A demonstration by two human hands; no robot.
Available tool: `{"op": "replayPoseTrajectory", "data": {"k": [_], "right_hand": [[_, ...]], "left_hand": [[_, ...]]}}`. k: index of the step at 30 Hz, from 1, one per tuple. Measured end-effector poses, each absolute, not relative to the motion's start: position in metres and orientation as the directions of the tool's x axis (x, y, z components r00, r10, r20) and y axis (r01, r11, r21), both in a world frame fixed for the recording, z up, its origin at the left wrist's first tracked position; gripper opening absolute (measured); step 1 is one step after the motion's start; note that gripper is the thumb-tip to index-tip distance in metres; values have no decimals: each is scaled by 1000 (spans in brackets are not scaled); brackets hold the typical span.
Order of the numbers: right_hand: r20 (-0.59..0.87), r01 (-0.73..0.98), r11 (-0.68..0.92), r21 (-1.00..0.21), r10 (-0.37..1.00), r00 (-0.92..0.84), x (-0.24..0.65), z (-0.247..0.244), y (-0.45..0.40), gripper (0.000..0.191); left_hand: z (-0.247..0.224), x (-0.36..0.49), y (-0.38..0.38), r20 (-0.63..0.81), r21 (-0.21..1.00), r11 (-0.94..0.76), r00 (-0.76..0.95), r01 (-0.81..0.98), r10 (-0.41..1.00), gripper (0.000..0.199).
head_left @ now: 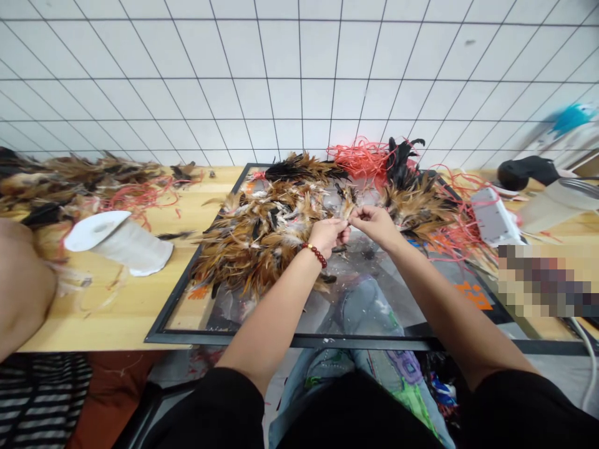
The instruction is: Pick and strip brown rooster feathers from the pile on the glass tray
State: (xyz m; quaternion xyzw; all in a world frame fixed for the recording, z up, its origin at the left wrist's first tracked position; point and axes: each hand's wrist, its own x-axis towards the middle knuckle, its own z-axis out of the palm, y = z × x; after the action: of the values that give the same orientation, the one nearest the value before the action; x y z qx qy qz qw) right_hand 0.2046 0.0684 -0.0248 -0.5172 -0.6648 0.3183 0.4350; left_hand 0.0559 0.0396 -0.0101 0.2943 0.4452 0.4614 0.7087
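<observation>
My left hand [330, 234], with a dark red bead bracelet [316, 254] at its wrist, is closed in a pinch at the base of a small brown feather bunch [347, 201]. Thumb and fingers of my right hand [373, 224] are pinched together, touching the left fingertips; what lies between them is too small to make out. Left of my hands spreads a large pile of brown and black feathers [255, 249], with pale quill ends toward its middle. Another clump of brown feathers [416, 202] sits beyond my right hand.
Beneath everything is a black-framed glass panel [224, 338] on a wooden table [116, 324]. Red plastic string [358, 161] lies tangled at the back. A white spool [140, 246] lies left, near another person's arm [23, 287]. A white box [495, 215] and translucent cup [545, 206] stand right.
</observation>
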Motion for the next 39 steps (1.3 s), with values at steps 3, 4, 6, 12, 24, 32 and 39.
{"op": "replayPoseTrajectory", "data": {"k": [3,4,6,12,24,32,39], "right_hand": [[276,580,256,-773,960,-55,212,-21,87,21],[279,668,248,-702,958,-62,213,-19,94,18],[260,819,255,-513,956,-135,212,-14,106,16],[117,947,257,-191,964,-238,191,-12,120,25],[101,543,106,-833,994,-39,204,-16,119,23],[117,329,215,-920,948,-295,210,31,93,30],[134,481,343,-807,900,-416,206,47,81,24]], "left_hand": [[-7,48,47,-313,773,273,30,-572,949,17],[-5,45,50,-300,735,207,-36,-645,953,17],[-1,40,54,-296,675,109,-133,-729,946,17],[4,38,55,-311,628,39,-204,-777,928,19],[0,42,54,-359,635,68,-217,-769,908,19],[2,46,49,-297,700,56,-219,-712,930,13],[2,44,46,-284,779,128,-164,-614,945,12]]}}
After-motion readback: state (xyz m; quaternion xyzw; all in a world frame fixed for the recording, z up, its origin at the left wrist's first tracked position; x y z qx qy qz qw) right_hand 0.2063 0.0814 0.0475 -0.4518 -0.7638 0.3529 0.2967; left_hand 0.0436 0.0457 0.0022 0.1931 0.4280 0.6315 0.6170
